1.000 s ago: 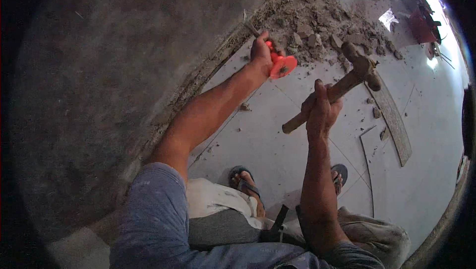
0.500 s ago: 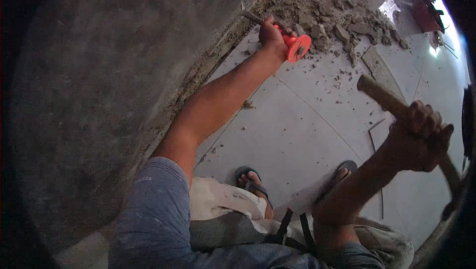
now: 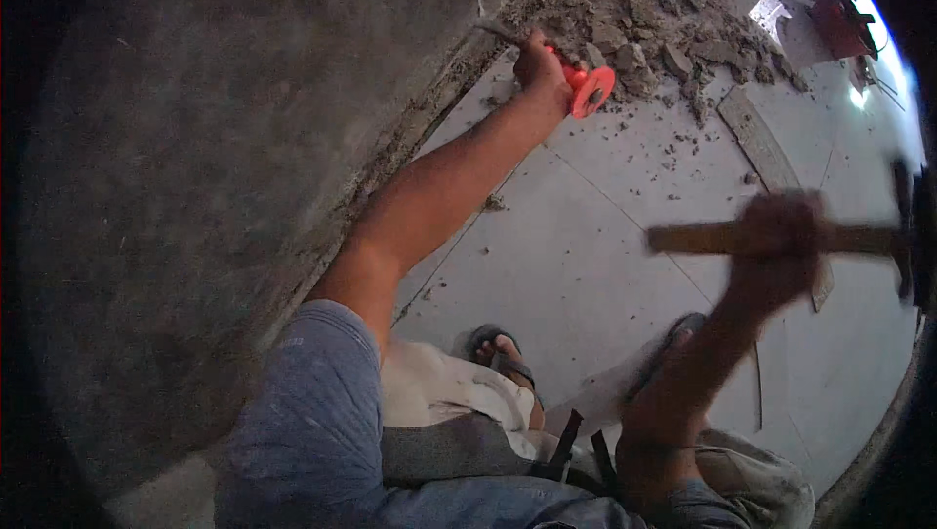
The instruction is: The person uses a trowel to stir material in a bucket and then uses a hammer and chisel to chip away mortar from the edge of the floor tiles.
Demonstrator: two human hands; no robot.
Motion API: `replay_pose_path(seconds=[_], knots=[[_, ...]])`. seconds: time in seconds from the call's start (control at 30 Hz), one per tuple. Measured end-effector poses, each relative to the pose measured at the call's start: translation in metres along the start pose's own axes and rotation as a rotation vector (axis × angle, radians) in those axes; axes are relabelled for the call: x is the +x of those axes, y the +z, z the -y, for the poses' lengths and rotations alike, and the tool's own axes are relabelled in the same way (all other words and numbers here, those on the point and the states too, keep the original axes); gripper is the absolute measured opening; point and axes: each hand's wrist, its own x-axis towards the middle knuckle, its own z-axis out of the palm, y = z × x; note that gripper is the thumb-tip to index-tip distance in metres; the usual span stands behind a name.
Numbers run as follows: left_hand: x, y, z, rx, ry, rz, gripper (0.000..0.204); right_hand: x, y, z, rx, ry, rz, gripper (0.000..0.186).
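Note:
My left hand [image 3: 542, 68] grips a chisel [image 3: 500, 32] with a red round guard [image 3: 592, 95]; its tip rests at or near the rough, broken strip along the foot of the grey wall [image 3: 244, 100]. My right hand [image 3: 776, 241], smeared by motion, is wrapped round a hammer's wooden handle [image 3: 683, 239], held sideways over the white tiles at the right. The hammer's head [image 3: 906, 236] is out at the right rim, dark and blurred.
Rubble [image 3: 673, 51] is heaped along the wall's foot. A long tile strip [image 3: 747, 134] lies at the right, and a reddish container [image 3: 835, 23] stands at the top right. My feet [image 3: 503, 353] in sandals are on the tiled floor [image 3: 586, 265].
From a second ago, my left hand has shifted up and right with the chisel. My right hand swung out right and down, then rose slightly since half a second ago, turning the handle level.

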Motion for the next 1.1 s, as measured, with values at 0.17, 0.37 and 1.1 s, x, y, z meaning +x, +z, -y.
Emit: replay_pose_path(seconds=[0.17,0.37,1.1], knots=[[-0.003,0.026,-0.002,-0.078,-0.051,-0.003,0.033,-0.006,-0.018,-0.045,-0.524,-0.449,-0.080,0.020],[0.001,0.019,0.009,-0.007,-0.019,-0.055,0.031,-0.097,-0.003,-0.141,-0.262,0.831,-0.187,0.016],[0.004,0.025,-0.004,-0.121,-0.079,0.079,0.032,-0.024,-0.024,-0.029,-0.197,0.137,0.007,0.021]])
